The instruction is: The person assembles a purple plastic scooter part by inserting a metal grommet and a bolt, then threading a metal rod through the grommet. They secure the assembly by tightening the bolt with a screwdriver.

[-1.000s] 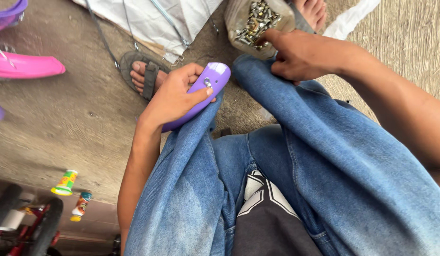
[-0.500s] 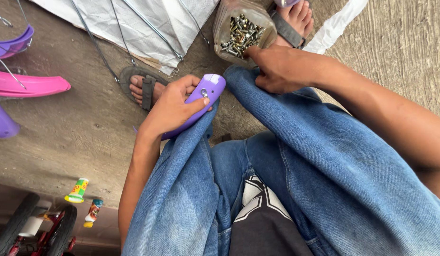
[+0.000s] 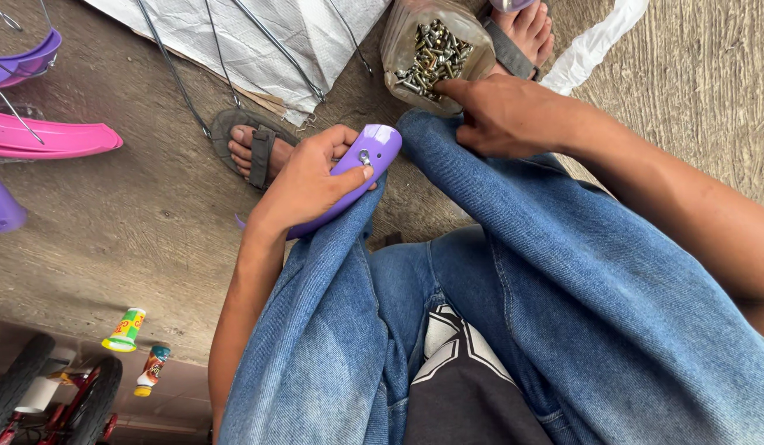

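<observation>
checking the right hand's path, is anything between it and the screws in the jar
Nothing visible. The right hand rests on the knee at the jar rim, fingertips by the open mouth, and the screws lie uncovered inside.

Soft, even daylight fills the scene, bright but without hard glare, and shadows under the legs on the concrete floor [image 3: 135, 239] are faint and diffuse. The picture is sharp across most of the view, with the screws in the plastic jar [image 3: 431, 53] clearly resolved. Wide-angle stretching shows toward the edges, where the denim looms large.

Right hand [image 3: 501, 115] nearer screw jar [image 3: 431, 51]
</observation>
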